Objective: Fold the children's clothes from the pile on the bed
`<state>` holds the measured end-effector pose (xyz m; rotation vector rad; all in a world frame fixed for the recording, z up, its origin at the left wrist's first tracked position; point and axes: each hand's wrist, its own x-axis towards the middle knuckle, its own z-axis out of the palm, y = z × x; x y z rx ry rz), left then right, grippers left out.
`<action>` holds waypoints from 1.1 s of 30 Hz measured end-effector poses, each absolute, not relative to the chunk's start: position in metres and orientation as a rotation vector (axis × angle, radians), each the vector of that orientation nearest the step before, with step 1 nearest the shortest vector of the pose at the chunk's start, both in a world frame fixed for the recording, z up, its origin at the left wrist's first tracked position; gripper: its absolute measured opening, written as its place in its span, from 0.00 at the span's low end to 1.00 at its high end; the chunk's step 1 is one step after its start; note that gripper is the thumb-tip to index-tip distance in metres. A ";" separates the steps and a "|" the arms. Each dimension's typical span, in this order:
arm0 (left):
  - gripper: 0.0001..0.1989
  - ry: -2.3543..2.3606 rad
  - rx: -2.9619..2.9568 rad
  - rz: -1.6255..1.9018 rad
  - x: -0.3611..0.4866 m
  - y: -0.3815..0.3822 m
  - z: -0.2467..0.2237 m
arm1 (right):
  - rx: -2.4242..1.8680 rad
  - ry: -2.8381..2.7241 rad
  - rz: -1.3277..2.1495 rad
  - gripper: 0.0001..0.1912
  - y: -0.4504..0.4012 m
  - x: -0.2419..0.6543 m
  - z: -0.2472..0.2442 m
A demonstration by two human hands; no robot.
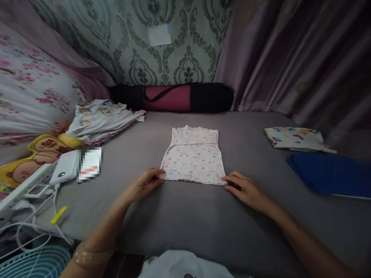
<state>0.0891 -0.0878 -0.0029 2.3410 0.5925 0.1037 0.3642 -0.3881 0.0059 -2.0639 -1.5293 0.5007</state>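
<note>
A small white shirt (194, 160) with a tiny coloured print lies flat on the grey sheet (199, 216), its sides folded inward behind a curved seam line across the upper part. My left hand (147, 181) pinches the near left corner of its hem between thumb and fingers. At the near right corner, my right hand (245, 189) holds the hem the same way, thumb below and index finger on top. The hem between both hands runs nearly straight.
At left lie a crumpled patterned garment (100, 119), a white power bank (66, 166), a power strip (26, 185) with cables and a yellow cushion (43, 154). At right are a folded printed cloth (295, 138) and a blue cloth (333, 173). A black-and-pink bag (171, 97) lies along the wall.
</note>
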 end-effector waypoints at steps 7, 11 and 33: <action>0.19 0.517 2.448 0.244 0.090 -0.094 0.004 | -2.061 -1.589 0.381 0.17 -0.385 0.361 -0.001; 0.12 0.439 2.549 0.311 0.096 -0.086 -0.004 | -2.061 -1.665 0.296 0.17 -0.385 0.360 -0.004; 0.12 0.609 1.893 0.570 0.231 -0.010 0.010 | -2.207 -0.830 -0.045 0.18 -0.271 0.439 -0.003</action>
